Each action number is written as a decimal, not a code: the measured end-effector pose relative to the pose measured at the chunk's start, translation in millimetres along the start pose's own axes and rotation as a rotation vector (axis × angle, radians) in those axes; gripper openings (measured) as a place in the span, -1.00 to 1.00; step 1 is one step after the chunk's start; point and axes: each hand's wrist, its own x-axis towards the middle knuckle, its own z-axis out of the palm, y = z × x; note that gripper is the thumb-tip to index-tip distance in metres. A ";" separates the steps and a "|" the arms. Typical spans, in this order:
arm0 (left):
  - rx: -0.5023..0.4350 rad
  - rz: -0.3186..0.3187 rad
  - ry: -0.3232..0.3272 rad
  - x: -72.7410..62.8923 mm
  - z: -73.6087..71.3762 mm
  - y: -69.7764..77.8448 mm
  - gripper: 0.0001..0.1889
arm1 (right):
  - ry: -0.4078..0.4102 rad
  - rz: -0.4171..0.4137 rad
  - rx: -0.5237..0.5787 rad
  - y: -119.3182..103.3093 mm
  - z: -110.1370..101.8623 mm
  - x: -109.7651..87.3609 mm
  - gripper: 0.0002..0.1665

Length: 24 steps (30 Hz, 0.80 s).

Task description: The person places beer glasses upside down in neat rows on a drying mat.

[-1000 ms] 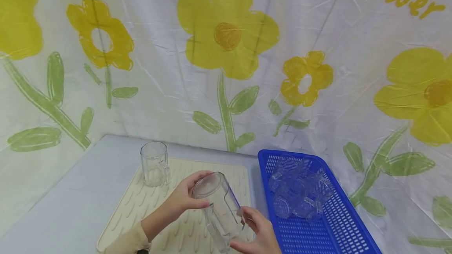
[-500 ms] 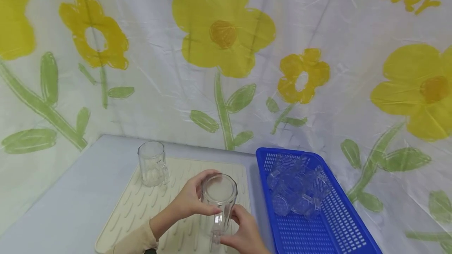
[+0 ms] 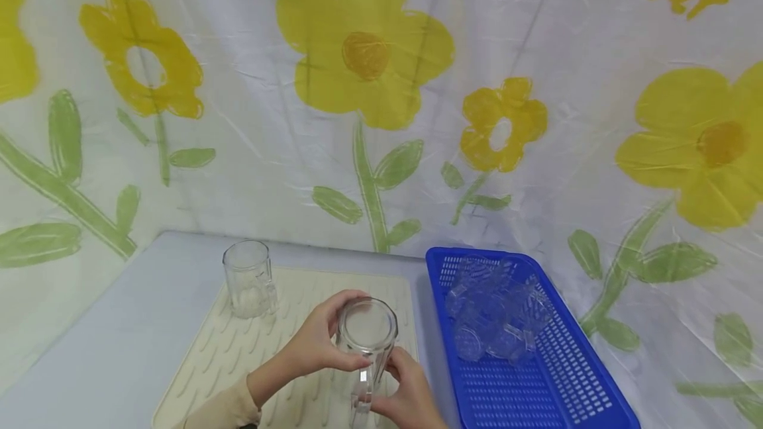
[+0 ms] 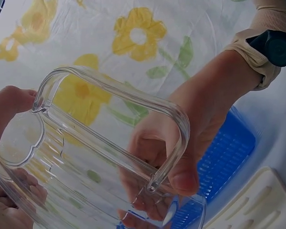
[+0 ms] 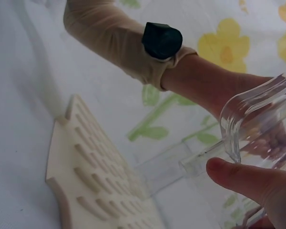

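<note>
A clear glass mug (image 3: 368,328) is between both hands, over the cream drying mat (image 3: 229,356), one round end facing up and its handle towards me. My left hand (image 3: 322,343) grips the upper part, thumb in front and fingers behind. Lower down, my right hand (image 3: 408,392) holds the mug by its side near the handle. In the left wrist view the mug's handle (image 4: 119,90) arches between the left thumb and the right hand (image 4: 176,138). The right thumb (image 5: 243,179) lies by the handle in the right wrist view. Some fingers are seen only through glass.
Another clear mug (image 3: 247,283) stands on the mat's back left corner. To the right is a blue plastic basket (image 3: 444,323) with several clear mugs (image 3: 495,310) heaped towards its back. A flower-printed white curtain (image 3: 250,171) hangs behind the table.
The mug, tilted a second ago, has turned more upright, its handle swinging round towards me. Both hands still hold it. In the last half second the hands have barely moved.
</note>
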 end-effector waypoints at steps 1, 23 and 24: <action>-0.003 0.003 0.001 0.2 0.3 0.0 -0.29 | 0.010 -0.006 -0.014 -3.6 -0.6 0.1 -0.36; 0.158 0.039 0.046 13.0 -19.8 -14.9 -0.27 | -0.040 0.178 -0.160 12.8 -16.8 -14.2 -0.15; 0.170 0.033 0.064 14.8 -21.4 -16.4 -0.27 | -0.046 0.195 -0.158 12.9 -17.5 -15.1 -0.16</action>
